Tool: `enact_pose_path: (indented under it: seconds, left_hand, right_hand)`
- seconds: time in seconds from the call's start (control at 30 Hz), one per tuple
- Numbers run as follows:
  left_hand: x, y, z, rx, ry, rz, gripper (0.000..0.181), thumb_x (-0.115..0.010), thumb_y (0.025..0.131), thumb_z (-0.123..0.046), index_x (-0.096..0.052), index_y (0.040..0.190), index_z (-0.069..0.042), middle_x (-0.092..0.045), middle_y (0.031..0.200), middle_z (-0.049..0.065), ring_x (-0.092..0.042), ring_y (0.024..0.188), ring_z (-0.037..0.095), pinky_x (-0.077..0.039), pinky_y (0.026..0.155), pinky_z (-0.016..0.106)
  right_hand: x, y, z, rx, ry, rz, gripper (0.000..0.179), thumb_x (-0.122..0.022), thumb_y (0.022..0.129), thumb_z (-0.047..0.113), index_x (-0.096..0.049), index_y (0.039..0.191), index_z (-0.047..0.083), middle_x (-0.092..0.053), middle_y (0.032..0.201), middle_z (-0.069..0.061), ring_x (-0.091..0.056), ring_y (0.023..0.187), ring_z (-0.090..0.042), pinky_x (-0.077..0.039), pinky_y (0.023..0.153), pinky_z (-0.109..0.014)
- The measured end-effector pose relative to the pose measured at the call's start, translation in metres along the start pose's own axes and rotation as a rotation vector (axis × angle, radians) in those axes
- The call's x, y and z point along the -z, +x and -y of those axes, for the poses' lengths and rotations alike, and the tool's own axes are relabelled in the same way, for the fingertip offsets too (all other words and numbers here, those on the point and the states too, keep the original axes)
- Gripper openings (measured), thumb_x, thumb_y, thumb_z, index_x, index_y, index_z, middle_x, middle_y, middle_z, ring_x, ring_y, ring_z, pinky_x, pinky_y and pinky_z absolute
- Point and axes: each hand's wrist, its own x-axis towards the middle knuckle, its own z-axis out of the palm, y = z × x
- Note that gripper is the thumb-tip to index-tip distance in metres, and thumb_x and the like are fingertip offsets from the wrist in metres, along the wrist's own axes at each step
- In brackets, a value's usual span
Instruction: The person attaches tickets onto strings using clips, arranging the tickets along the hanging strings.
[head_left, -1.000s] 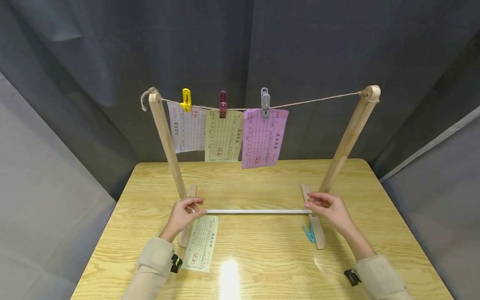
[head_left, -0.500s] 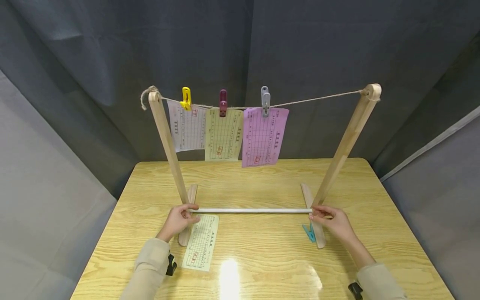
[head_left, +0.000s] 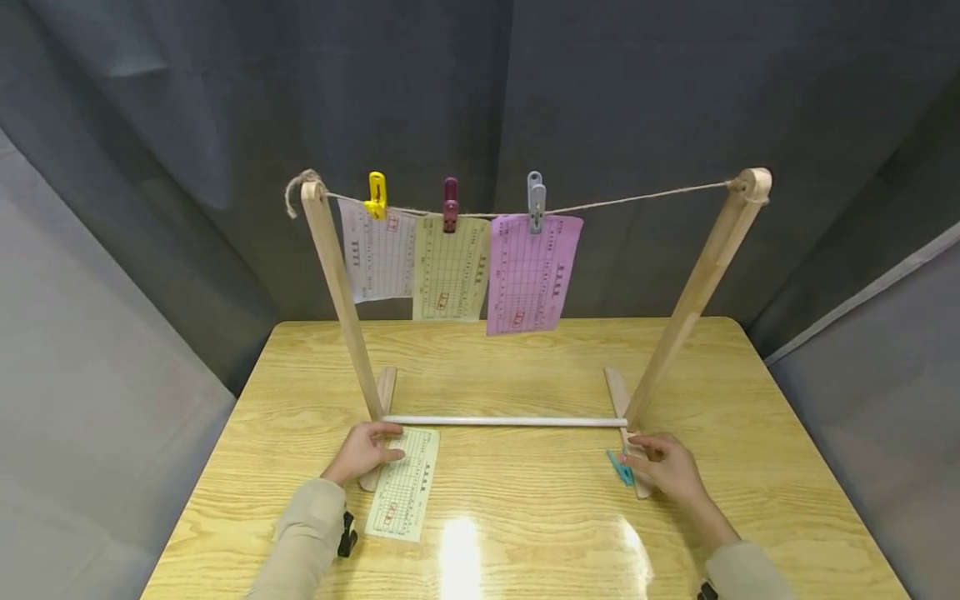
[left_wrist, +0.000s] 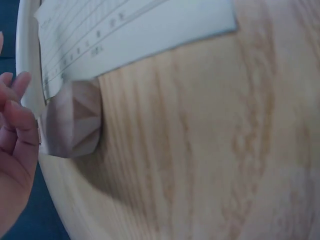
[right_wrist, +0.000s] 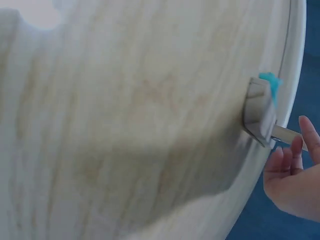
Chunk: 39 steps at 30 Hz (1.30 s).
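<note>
My left hand [head_left: 362, 452] is over the left wooden foot [head_left: 387, 387] and the upper left edge of a pale green printed slip [head_left: 405, 492] lying flat on the table. Its fingers are loosely bent with nothing between them. Beside the right foot [head_left: 617, 390] lies a teal clothespin [head_left: 621, 468], partly hidden behind the foot in the right wrist view. My right hand [head_left: 667, 471] hovers above that foot near the clothespin, fingers loosely bent; in the right wrist view the hand [right_wrist: 295, 185] looks apart from both.
A white rod [head_left: 502, 421] joins two wooden posts [head_left: 341, 300]. Between their tops runs a string [head_left: 637, 199]. White [head_left: 378, 258], yellow-green [head_left: 450, 275] and pink slips [head_left: 532, 279] hang there from yellow [head_left: 377, 196], maroon [head_left: 450, 204] and grey clothespins [head_left: 536, 204].
Both hands have come off the rod's ends and moved nearer to me, the left to the slip's edge, the right toward the teal clothespin. The rack and hanging slips look unchanged.
</note>
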Motion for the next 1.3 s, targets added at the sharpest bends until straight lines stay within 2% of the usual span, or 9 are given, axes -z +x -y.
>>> enact_pose_path:
  seconds: [0.1,0.2,0.3,0.4,0.5,0.67,0.87,1.03,1.3]
  left_hand:
    - [-0.003,0.0,0.004,-0.023,-0.002,0.037,0.042,-0.075,0.072,-0.005,-0.06,0.109,0.008,-0.063,0.103,0.018,-0.058,0.069,0.018,-0.045,0.056,0.022]
    - [-0.006,0.0,0.006,-0.008,-0.023,0.078,0.043,-0.074,0.073,-0.004,-0.058,0.111,0.009,-0.063,0.105,0.019,-0.058,0.066,0.018,-0.046,0.05,0.023]
    - [-0.009,-0.001,0.006,0.012,-0.042,0.102,0.043,-0.073,0.074,-0.004,-0.058,0.112,0.007,-0.063,0.107,0.019,-0.049,0.051,0.014,-0.039,0.04,0.022]
    - [-0.013,0.0,0.003,0.001,-0.043,0.113,0.042,-0.073,0.074,-0.004,-0.058,0.113,0.006,-0.063,0.107,0.018,-0.058,0.068,0.016,-0.041,0.044,0.023]
    - [-0.016,0.001,0.001,-0.019,-0.033,0.072,0.041,-0.073,0.074,-0.003,-0.059,0.111,0.006,-0.063,0.105,0.018,-0.061,0.085,0.025,-0.049,0.058,0.028]
    - [-0.02,0.006,0.002,-0.013,0.051,-0.074,0.039,-0.075,0.07,-0.001,-0.063,0.108,0.003,-0.061,0.108,0.017,-0.056,0.093,0.029,-0.046,0.082,0.039]
    - [-0.02,0.007,0.003,0.025,0.089,-0.091,0.042,-0.076,0.069,-0.002,-0.063,0.109,0.001,-0.059,0.113,0.017,-0.051,0.108,0.032,-0.04,0.09,0.045]
    - [-0.02,0.006,0.001,0.009,0.099,-0.09,0.041,-0.076,0.067,0.001,-0.064,0.107,0.002,-0.063,0.103,0.014,-0.054,0.101,0.03,-0.043,0.086,0.043]
    - [-0.024,0.007,0.0,0.006,0.182,-0.081,0.046,-0.077,0.066,-0.001,-0.061,0.107,0.009,-0.06,0.083,0.008,-0.053,0.078,0.019,-0.047,0.068,0.032]
  right_hand:
    - [-0.004,-0.002,-0.005,0.015,-0.009,-0.025,0.037,-0.075,0.075,0.021,-0.066,0.1,-0.005,-0.055,0.097,-0.017,-0.049,0.089,-0.031,-0.041,0.072,-0.035]
    - [-0.007,-0.004,-0.008,0.016,-0.006,-0.031,0.035,-0.076,0.074,0.019,-0.066,0.097,-0.005,-0.053,0.095,-0.016,-0.045,0.088,-0.031,-0.035,0.07,-0.032]
    - [-0.009,-0.005,-0.01,-0.016,-0.002,-0.019,0.036,-0.076,0.074,0.019,-0.066,0.098,-0.006,-0.051,0.096,-0.016,-0.04,0.091,-0.03,-0.031,0.07,-0.033]
    - [-0.011,-0.006,-0.011,-0.064,0.019,0.001,0.041,-0.076,0.073,0.021,-0.065,0.101,-0.006,-0.049,0.099,-0.017,-0.036,0.092,-0.03,-0.03,0.07,-0.034]
    - [-0.013,-0.007,-0.012,-0.084,0.015,0.004,0.045,-0.077,0.072,0.024,-0.064,0.103,-0.006,-0.048,0.101,-0.017,-0.035,0.093,-0.029,-0.03,0.07,-0.034]
    - [-0.018,-0.007,-0.016,-0.084,-0.03,-0.011,0.05,-0.078,0.071,0.026,-0.063,0.107,-0.004,-0.048,0.103,-0.018,-0.035,0.095,-0.031,-0.031,0.073,-0.037]
    - [-0.022,-0.007,-0.018,-0.116,-0.02,0.01,0.05,-0.077,0.071,0.028,-0.063,0.109,0.0,-0.044,0.108,-0.018,-0.031,0.099,-0.031,-0.031,0.073,-0.039]
    - [-0.024,-0.008,-0.019,-0.116,-0.014,0.021,0.045,-0.076,0.072,0.028,-0.065,0.106,0.001,-0.042,0.112,-0.019,-0.029,0.102,-0.033,-0.031,0.076,-0.044]
    - [-0.028,-0.008,-0.017,-0.151,-0.051,-0.018,0.06,-0.076,0.073,0.029,-0.054,0.12,-0.001,-0.037,0.116,-0.023,-0.028,0.103,-0.035,-0.032,0.079,-0.049]
